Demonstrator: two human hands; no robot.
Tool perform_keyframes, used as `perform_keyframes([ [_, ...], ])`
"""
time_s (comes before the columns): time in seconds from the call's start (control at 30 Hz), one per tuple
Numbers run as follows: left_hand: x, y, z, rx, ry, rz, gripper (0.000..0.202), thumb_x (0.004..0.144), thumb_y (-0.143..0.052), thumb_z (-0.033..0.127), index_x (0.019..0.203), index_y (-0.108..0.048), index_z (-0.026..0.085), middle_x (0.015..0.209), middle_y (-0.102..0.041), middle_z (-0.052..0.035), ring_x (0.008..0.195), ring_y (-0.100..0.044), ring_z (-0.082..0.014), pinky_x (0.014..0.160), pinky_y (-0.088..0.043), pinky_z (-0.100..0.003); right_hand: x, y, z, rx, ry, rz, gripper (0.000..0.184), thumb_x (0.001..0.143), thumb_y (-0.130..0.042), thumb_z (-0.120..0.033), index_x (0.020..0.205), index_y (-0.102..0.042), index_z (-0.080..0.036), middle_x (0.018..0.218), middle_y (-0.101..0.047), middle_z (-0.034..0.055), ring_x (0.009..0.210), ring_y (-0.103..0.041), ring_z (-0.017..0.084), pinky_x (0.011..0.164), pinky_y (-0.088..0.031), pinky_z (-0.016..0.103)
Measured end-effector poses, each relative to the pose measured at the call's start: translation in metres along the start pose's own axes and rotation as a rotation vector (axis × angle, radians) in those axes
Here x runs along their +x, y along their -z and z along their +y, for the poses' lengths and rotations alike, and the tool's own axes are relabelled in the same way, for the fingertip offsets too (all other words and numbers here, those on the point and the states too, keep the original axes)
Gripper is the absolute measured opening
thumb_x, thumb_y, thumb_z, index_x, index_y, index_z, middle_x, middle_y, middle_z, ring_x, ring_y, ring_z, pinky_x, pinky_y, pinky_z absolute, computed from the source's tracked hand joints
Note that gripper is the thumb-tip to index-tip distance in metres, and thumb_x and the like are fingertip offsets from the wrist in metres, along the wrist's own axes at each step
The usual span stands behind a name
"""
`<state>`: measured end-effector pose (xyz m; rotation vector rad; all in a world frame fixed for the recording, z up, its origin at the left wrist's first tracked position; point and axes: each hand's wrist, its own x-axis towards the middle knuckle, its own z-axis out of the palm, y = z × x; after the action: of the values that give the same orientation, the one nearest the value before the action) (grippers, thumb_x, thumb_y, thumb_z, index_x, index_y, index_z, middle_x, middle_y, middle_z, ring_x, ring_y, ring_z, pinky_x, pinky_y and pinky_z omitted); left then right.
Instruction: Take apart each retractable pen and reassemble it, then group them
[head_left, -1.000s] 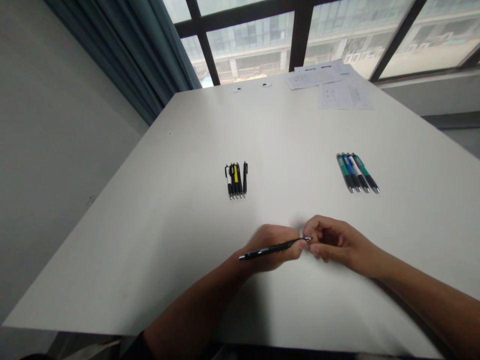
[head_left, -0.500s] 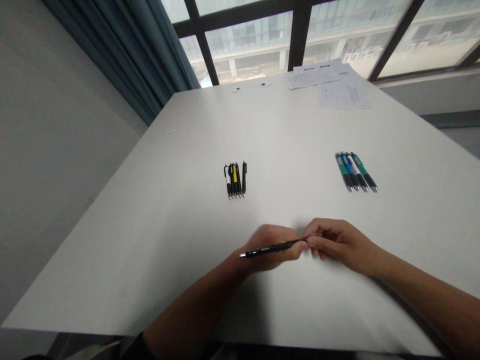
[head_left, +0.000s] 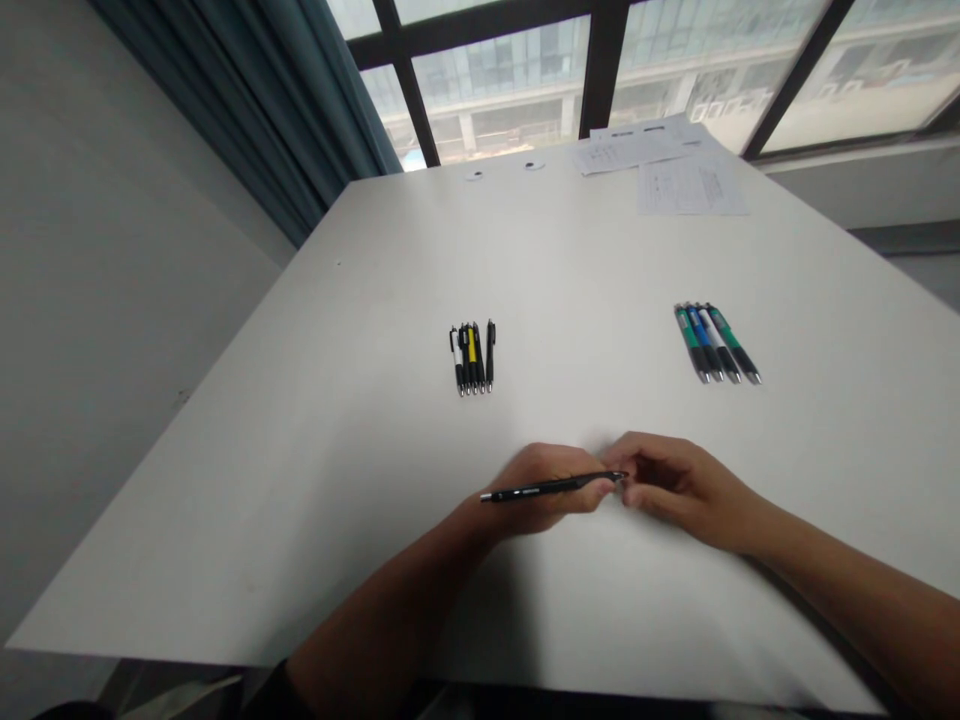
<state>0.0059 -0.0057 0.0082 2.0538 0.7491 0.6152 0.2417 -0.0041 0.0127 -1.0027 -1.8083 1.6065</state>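
A black pen [head_left: 547,487] lies almost level just above the white table [head_left: 315,480], near its front edge. My left hand [head_left: 536,490] is closed round the pen's barrel. My right hand [head_left: 671,485] pinches the pen's silver tip end with curled fingers. A row of several black pens, one of them yellow [head_left: 472,357], lies on the table beyond my left hand. Further right lies a second row of green and blue pens [head_left: 716,343].
Printed paper sheets [head_left: 686,180] lie at the table's far edge by the window. Two small round discs [head_left: 502,170] sit at the far edge too. A blue curtain [head_left: 277,110] hangs at the back left beside a grey wall.
The pen has tilted from slanting to almost level, and both hands have shifted slightly. The rows of pens have not moved.
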Motion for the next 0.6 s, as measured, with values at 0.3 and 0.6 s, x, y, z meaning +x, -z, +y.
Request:
perform_keyframes([
  [0.3,0.0012,0.0003,-0.0018,-0.006,-0.006,-0.008,0.039,0.103,-0.044,0.038,0.070,-0.050,0.018,0.066,-0.048,0.0019,0.063,-0.042,-0.0107,0.062,-0.036,-0.026,0.0019,0.0001,-0.0087,0.019,0.009,0.059,0.030,0.087,-0.079,-0.046,0.079,-0.068,-0.019,0.079,-0.066,0.0050,0.071,-0.059,0.017,0.066,-0.048,0.031],
  [0.6,0.0005,0.0039,0.0016,-0.078,0.011,0.070,0.039,0.102,-0.044,0.040,0.078,-0.063,0.016,0.073,-0.062,-0.0031,0.067,-0.055,-0.0130,0.068,-0.044,-0.027,0.0007,0.0002,-0.0039,0.028,0.010,0.078,0.029,0.089,-0.077,-0.045,0.081,-0.064,-0.020,0.073,-0.057,0.0008,0.067,-0.052,0.015,0.061,-0.046,0.030],
])
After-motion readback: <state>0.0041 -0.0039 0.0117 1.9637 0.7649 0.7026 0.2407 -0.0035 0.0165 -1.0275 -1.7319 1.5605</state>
